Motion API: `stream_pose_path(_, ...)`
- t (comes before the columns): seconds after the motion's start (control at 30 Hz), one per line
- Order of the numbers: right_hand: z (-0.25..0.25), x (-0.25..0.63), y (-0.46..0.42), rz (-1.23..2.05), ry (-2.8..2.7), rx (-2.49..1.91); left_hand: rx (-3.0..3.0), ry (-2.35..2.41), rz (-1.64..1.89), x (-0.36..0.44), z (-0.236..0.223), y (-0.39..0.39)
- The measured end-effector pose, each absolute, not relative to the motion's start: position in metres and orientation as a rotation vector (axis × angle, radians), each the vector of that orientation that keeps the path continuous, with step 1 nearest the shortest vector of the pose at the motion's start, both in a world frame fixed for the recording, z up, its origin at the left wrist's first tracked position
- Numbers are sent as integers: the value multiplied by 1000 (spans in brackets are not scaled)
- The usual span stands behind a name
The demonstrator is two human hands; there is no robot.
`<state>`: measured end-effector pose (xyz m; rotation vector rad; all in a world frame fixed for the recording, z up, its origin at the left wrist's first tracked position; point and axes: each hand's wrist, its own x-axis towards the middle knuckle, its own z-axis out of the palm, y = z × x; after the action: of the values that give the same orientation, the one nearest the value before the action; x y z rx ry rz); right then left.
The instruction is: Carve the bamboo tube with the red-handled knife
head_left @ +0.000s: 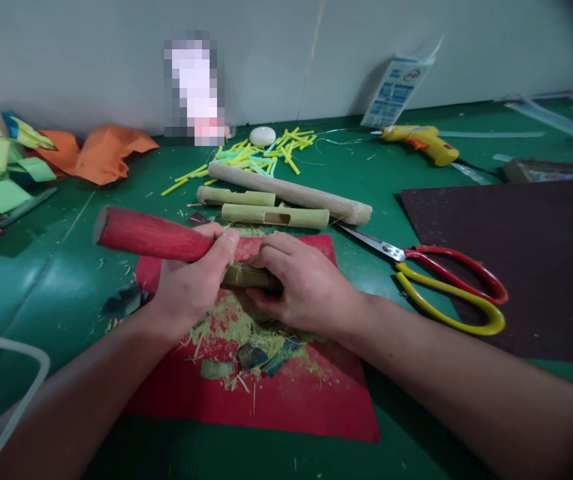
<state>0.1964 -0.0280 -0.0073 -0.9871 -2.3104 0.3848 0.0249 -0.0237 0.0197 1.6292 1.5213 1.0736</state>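
Note:
My left hand [191,283] is closed round a tool with a thick red wooden handle [151,235]; its working end is hidden by my fingers and the bamboo. A short bamboo piece [247,275] lies crosswise between my hands, gripped by my right hand [304,283]. Both hands are over a red sheet [286,407] strewn with pale shavings [231,320] and dark bark-like scraps [251,357]. Just beyond them lie a bamboo tube with a rectangular notch [246,213], a second cut bamboo tube [239,197] and a pale wooden stick [291,190].
Red-and-yellow-handled scissors [446,287] lie to the right, partly on a dark board [516,267]. A yellow glue gun [421,143] and a blue-white packet [397,90] are at the back. Yellow and teal sticks [251,157] lie behind the bamboo, orange paper [104,153] at left.

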Motion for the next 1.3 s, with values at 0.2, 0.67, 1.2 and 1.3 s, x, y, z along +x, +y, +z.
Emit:
stream_pose_path(0.2,-6,198,-27,426,-2292,-988,1713,1426,1010,24,17,-25)
stream_pose_path(0.67,-5,198,-27,413,-2305,-1018,1897,1447,929,19,13,-24)
stream_pose_path(1.2,1,195,-29,279,-2403,-1192,1820,1615,824,32,33,-20)
stream_pose_path(1.3,0,195,-29,255,-2391,-1194,1830,1402,721,25,39,-21)
